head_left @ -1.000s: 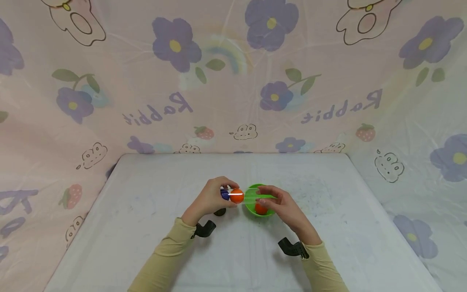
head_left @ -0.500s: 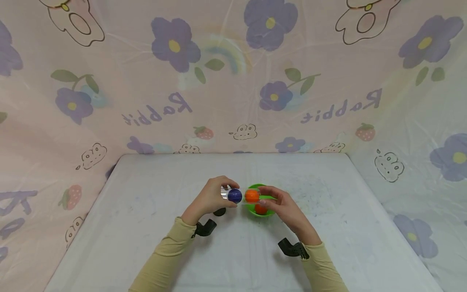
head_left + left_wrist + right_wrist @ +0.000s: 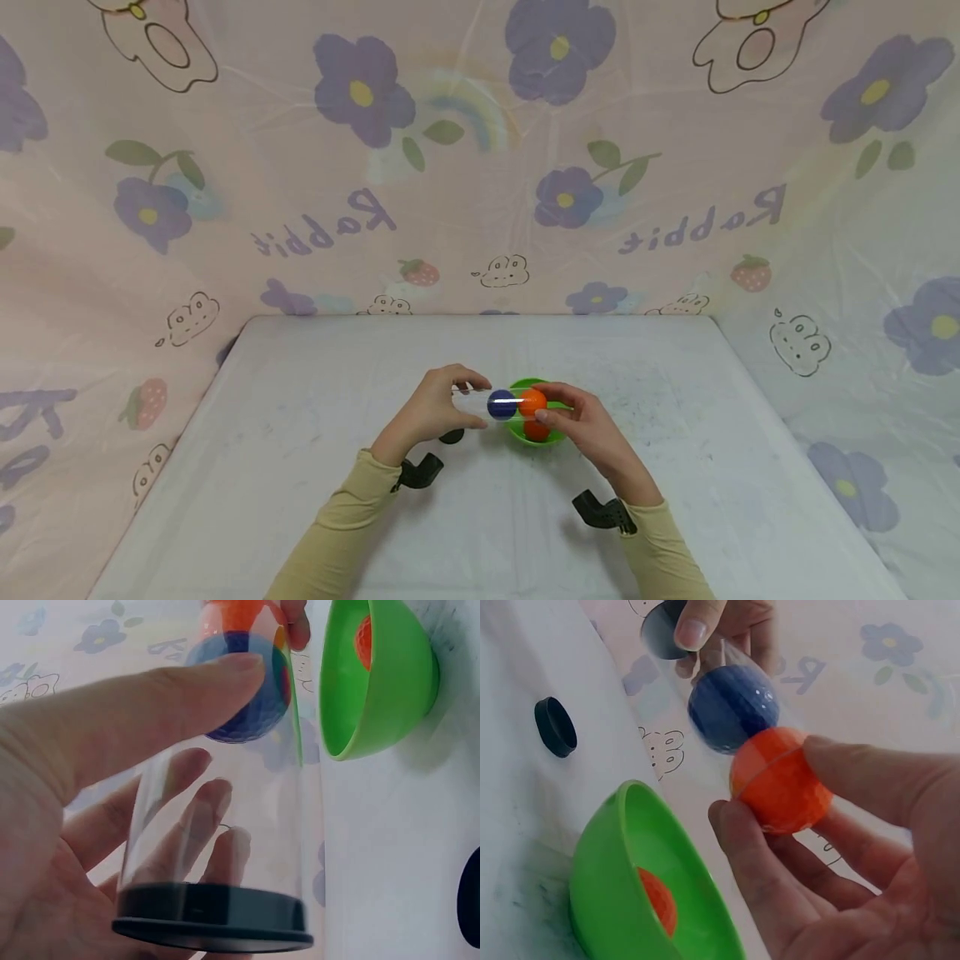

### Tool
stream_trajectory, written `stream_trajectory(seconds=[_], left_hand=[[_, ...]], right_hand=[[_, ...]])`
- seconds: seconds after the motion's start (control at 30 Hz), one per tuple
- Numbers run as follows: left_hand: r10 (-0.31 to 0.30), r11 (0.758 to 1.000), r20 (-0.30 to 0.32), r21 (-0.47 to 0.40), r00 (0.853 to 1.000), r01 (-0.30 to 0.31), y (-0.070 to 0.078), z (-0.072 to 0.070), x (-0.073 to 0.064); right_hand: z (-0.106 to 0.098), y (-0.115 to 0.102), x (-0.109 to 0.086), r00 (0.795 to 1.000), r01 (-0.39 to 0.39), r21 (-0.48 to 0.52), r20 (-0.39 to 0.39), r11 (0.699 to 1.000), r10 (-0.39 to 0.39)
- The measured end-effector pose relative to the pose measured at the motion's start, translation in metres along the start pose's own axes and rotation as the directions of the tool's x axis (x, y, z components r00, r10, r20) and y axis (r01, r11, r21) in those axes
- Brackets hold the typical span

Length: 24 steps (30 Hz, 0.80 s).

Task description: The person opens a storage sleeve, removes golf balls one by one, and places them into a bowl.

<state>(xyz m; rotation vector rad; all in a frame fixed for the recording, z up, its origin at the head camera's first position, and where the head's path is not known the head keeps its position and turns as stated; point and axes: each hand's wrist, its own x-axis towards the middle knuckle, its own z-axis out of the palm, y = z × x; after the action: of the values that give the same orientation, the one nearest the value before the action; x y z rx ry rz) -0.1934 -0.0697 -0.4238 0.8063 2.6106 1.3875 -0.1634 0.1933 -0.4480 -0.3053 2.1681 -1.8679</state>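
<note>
My left hand [image 3: 435,406] grips a clear plastic tube [image 3: 165,825], lying sideways above the table, its thumb across one side and fingers round the other. A black cap [image 3: 214,919] closes the tube's left end. Inside is a dimpled blue golf ball [image 3: 731,710], touching an orange golf ball [image 3: 780,780] at the tube's uncapped right end. There my right hand [image 3: 583,414] pinches the orange ball between thumb and fingertips; part of it sticks out past the tube's edge.
Under the right hand stands a green bowl [image 3: 600,877] with another orange golf ball [image 3: 658,901] in it. A loose black cap [image 3: 556,727] lies on the white table [image 3: 315,400], below the left hand. Patterned cloth [image 3: 465,183] surrounds the table's back and sides.
Both balls have slid rightward along the tube, away from my left hand, and the orange one now sits between my right fingertips. The hands have barely moved.
</note>
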Motion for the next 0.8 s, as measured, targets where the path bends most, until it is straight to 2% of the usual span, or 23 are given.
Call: stream_trajectory(seconds=[0.47,0.6,0.8], left_hand=[[-0.011,0.999,-0.009,-0.050,1.000,0.010,-0.006,0.003,-0.003],[-0.027,0.998,-0.017,-0.060,0.999,0.026,-0.008,0.004,-0.003],[-0.047,0.994,-0.023,-0.099,0.999,0.044,-0.014,0.007,-0.005]], right_hand=[[0.000,-0.016,-0.001,1.000,-0.020,-0.015,-0.001,1.000,0.020],[-0.004,-0.007,0.003,1.000,-0.008,-0.004,0.015,1.000,0.009],[-0.005,-0.006,0.004,1.000,0.000,-0.034,0.020,0.999,0.001]])
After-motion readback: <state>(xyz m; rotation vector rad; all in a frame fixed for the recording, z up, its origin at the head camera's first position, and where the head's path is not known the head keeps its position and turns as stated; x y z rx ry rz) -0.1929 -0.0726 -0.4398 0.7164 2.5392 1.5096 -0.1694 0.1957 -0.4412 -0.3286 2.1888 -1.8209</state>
